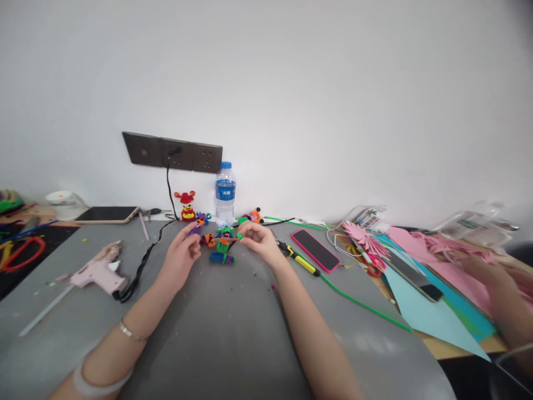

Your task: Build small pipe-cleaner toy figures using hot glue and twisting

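My left hand (183,253) is closed, its thumb and fingertips pinching the purple and orange part of a small pipe-cleaner figure (209,240). Opposite it, my right hand (259,243) pinches a small green end of an orange pipe-cleaner piece (228,240) that reaches toward the left hand. Between and just beyond the hands stands a green, blue and purple pipe-cleaner figure (224,248), with a blue and purple bar at its foot. It cannot be made out whether the pieces are joined. Fingers hide parts of both held ends.
Left lies a pink glue gun (97,272). A red figure (187,206) and a water bottle (225,194) stand by the wall. Rightward are yellow-black pliers (306,264), a pink-edged phone (316,250), a green pipe cleaner (362,303) and another person's hand (487,272) over pink paper.
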`<state>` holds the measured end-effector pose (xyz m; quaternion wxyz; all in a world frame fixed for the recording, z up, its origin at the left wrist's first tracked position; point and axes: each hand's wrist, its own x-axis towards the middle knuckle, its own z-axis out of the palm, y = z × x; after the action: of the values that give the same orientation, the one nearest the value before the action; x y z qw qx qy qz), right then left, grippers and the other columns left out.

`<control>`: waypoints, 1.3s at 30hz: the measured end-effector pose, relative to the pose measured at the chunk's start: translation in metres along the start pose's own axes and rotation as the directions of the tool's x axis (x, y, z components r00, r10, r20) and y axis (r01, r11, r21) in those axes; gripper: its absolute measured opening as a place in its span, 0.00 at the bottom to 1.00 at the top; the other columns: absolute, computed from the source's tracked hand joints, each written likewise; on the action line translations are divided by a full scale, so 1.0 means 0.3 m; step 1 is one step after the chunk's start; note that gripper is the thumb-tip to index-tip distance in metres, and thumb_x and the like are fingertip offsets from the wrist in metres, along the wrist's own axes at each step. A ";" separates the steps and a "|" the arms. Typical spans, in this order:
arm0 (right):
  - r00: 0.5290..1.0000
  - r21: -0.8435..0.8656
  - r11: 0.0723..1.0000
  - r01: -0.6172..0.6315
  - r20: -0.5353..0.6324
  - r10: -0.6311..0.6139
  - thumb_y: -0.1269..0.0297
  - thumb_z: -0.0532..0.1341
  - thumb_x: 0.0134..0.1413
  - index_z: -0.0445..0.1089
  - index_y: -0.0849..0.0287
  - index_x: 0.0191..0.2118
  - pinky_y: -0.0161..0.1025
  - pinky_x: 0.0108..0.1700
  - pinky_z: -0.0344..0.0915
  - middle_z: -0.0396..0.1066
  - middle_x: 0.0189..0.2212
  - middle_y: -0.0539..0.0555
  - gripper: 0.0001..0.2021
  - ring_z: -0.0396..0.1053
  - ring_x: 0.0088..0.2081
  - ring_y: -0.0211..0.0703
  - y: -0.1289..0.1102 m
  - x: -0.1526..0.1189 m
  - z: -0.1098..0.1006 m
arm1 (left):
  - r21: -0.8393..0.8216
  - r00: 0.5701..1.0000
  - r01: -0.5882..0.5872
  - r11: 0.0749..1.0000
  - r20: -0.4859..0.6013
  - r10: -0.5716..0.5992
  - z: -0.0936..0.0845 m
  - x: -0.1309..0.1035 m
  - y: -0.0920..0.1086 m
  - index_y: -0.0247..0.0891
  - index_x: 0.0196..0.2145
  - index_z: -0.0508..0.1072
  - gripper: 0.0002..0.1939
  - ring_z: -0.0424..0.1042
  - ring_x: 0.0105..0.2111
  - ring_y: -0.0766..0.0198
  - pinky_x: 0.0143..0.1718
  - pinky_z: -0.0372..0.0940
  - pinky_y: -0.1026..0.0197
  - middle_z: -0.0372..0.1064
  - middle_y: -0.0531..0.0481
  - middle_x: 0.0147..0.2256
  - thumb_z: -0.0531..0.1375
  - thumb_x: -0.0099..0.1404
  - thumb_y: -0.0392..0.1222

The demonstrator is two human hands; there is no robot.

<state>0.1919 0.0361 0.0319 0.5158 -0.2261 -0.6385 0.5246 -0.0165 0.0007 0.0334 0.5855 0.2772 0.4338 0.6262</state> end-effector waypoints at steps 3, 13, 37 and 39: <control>0.989 0.023 0.997 0.067 -0.137 -0.063 0.61 0.69 0.45 0.71 0.56 0.31 0.39 0.40 0.64 0.65 0.35 0.52 0.08 0.65 0.37 0.41 -0.015 0.007 -0.040 | -0.032 0.998 0.007 0.999 -0.055 -0.009 -0.014 0.015 0.016 0.38 0.51 0.69 0.30 0.52 0.19 0.73 0.20 0.47 0.68 0.58 0.60 0.21 0.64 0.47 0.36; 0.896 0.152 0.981 0.118 -0.443 -0.039 0.60 0.68 0.42 0.69 0.56 0.32 0.34 0.29 0.58 0.65 0.40 0.52 0.11 0.59 0.28 0.34 -0.033 0.011 -0.113 | 0.094 0.987 -0.051 0.994 0.159 0.036 -0.001 -0.026 -0.009 0.35 0.48 0.74 0.23 0.50 0.21 0.72 0.22 0.48 0.66 0.53 0.59 0.22 0.63 0.52 0.37; 0.979 0.048 0.999 -0.012 -0.203 0.021 0.55 0.68 0.44 0.67 0.56 0.33 0.36 0.32 0.62 0.64 0.33 0.51 0.14 0.62 0.29 0.37 -0.001 0.009 -0.045 | 0.193 0.987 -0.146 0.970 0.099 0.128 -0.020 -0.002 -0.034 0.36 0.24 0.73 0.05 0.52 0.20 0.70 0.22 0.48 0.65 0.53 0.57 0.18 0.60 0.50 0.40; 0.993 -0.011 0.999 -0.046 -0.106 0.044 0.54 0.69 0.44 0.67 0.57 0.33 0.37 0.34 0.63 0.65 0.33 0.52 0.15 0.64 0.33 0.40 0.006 0.006 -0.009 | 0.205 0.987 -0.138 0.969 0.108 0.118 -0.024 -0.001 -0.040 0.36 0.25 0.73 0.06 0.52 0.20 0.71 0.22 0.48 0.65 0.53 0.58 0.18 0.61 0.51 0.41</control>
<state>0.1932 0.0396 0.0307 0.5354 -0.2714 -0.6085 0.5190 -0.0167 -0.0019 0.0198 0.5311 0.3948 0.4507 0.5991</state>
